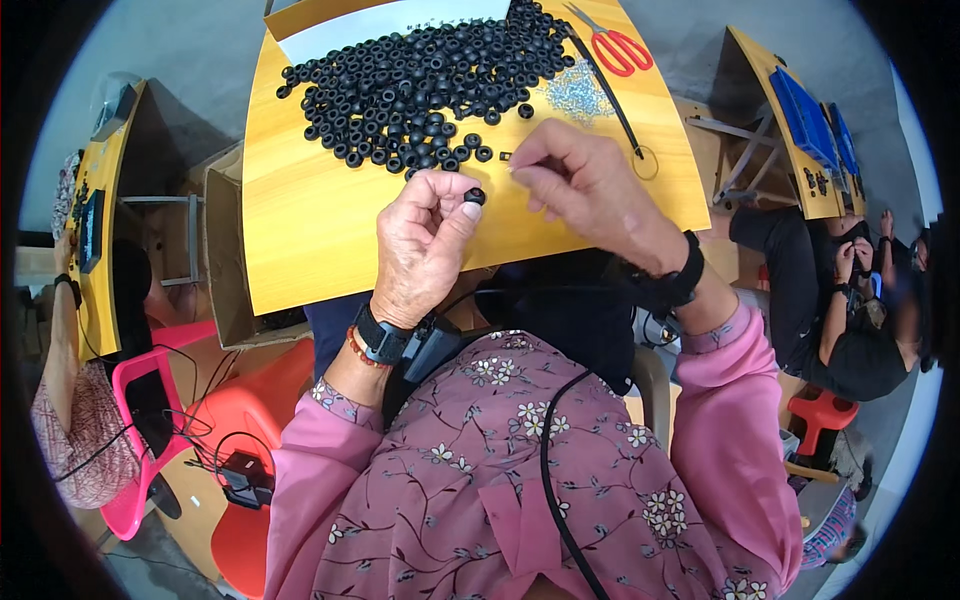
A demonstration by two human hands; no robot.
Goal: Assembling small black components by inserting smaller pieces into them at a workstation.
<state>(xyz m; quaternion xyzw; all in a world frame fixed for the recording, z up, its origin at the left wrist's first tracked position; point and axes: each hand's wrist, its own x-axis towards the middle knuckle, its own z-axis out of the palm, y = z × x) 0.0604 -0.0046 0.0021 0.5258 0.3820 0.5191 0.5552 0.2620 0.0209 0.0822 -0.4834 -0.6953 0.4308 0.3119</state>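
Head view, down onto a desk (pixel 330 235) of smooth yellow board with faint wood grain. Across its far half, a pile of black rings (pixel 400 90): squat, rounded like small doughnuts, holed through the middle, dark with a soft sheen, heaped thickly at the back and thinning to loose pieces nearer. Behind these, a flat white panel (pixel 380 35). Over the near part, the left hand (pixel 425 235), closed, gripping a single ring (pixel 475 196) between thumb and curled index finger. Just beside it, the right hand (pixel 600 195), with thumb and index finger brought together, slightly blurred; cannot tell whether holding anything. At the far right, scissors (pixel 620 50) with red looped handles and metal blades. Near them, a slim, straight black rod (pixel 606 85), then a patch of tiny clear bits (pixel 578 92), glassy-looking. Last and smallest, that single ring: black, rounded, faintly glossy, above the desk.
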